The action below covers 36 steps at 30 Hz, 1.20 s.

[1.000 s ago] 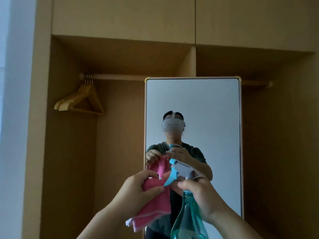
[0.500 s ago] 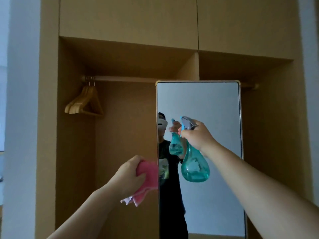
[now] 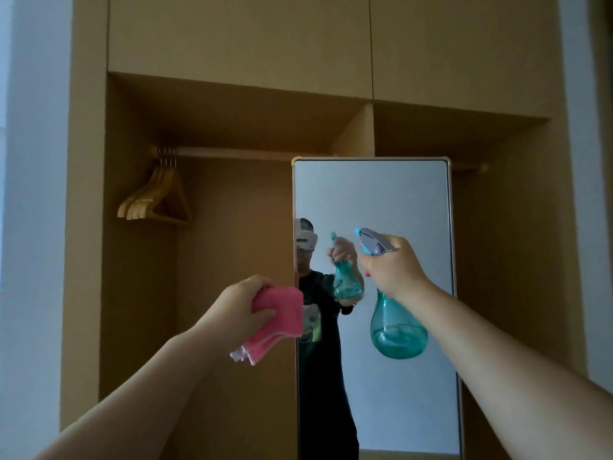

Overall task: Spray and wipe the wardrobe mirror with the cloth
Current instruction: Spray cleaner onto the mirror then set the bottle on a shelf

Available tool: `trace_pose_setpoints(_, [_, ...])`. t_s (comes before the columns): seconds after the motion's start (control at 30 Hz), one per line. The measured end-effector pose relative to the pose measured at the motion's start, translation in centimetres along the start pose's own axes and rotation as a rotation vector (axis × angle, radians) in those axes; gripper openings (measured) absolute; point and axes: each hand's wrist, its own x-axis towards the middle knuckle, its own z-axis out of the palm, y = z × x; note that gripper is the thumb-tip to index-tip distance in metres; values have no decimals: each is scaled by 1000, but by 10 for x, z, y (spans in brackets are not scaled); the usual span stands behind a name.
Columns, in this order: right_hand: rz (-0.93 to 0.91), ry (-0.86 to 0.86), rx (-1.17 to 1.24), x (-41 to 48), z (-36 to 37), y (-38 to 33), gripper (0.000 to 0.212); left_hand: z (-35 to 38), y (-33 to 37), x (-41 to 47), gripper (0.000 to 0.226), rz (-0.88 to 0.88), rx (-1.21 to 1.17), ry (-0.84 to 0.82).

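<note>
Faces the wardrobe (image 3: 232,44) mirror (image 3: 398,200) with both arms stretched out. Grips the neck of a teal spray bottle (image 3: 398,330) in the right hand (image 3: 391,270), curled round the trigger, and aims the nozzle (image 3: 360,232) up and left at the glass, near it but seemingly short of touching. Clutches a folded pink cloth (image 3: 282,313) in the left hand (image 3: 238,307), pinned under the thumb, level with the mirror's left edge and overlapping it in view; cannot tell whether touching the glass or held just in front. Carries only a little liquid, pooled low in the bottle's bulb. Shows no mist, drops or streaks on the pane, though possibly hidden by the dim light. Appears, on that evidence, to be at the spraying step and barely into the job, with no wiping visibly begun. Leaves, by the look of it, nearly everything to do: wetting the glass, then working the cloth over it from top to bottom. Elsewhere, wooden hangers (image 3: 156,197) on the rail (image 3: 232,152) in the open bay to the left.
</note>
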Motion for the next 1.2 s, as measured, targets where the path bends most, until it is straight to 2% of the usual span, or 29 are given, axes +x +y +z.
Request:
trace_pose_setpoints(0.07, [21, -2, -27, 2, -7, 6, 52, -1, 5, 1, 31, 6, 11, 7])
trace_pose_setpoints(0.2, [66, -30, -74, 8, -23, 15, 35, 6, 19, 1, 29, 8, 20, 20])
trace_pose_setpoints(0.37, [70, -25, -40, 10, -32, 13, 24, 6, 30, 4, 29, 5, 44, 24])
trace_pose_setpoints(0.8, [74, 47, -99, 5, -63, 18, 37, 11, 52, 13, 28, 43, 73, 8])
trace_pose_setpoints(1.03, [125, 42, -216, 16, -78, 32, 10, 13, 54, 14, 26, 61, 60, 17])
trace_pose_setpoints(1.2, [126, 109, -244, 17, -87, 37, 26, 18, 53, 14, 27, 73, 57, 21])
